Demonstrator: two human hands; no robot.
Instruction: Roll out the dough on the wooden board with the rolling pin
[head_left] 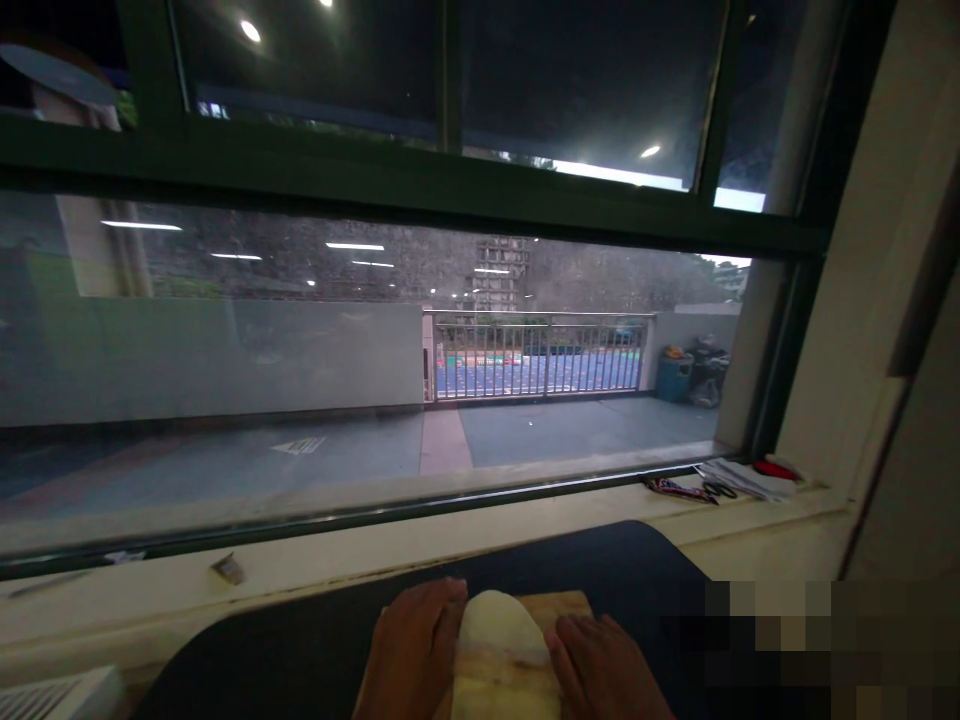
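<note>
At the bottom middle, a pale cream, round-ended long piece [504,640] with a brownish band across it lies over a wooden board [559,603]. Its exact kind I cannot make out, and its near end runs out of the picture. My left hand [420,645] presses against its left side, fingers together and pointing forward. Against the right side rests my right hand [600,660], its fingers curled toward the piece. The board lies on a dark, round-cornered tabletop [592,560]; both hands cover parts of it.
Beyond the table runs a window sill [360,550]. On it lie a small crumpled scrap [229,569], a dark wrapper [679,489], black-handled scissors [720,490], papers [750,478] and a red item [776,469]. A white slatted object [64,695] stands at lower left.
</note>
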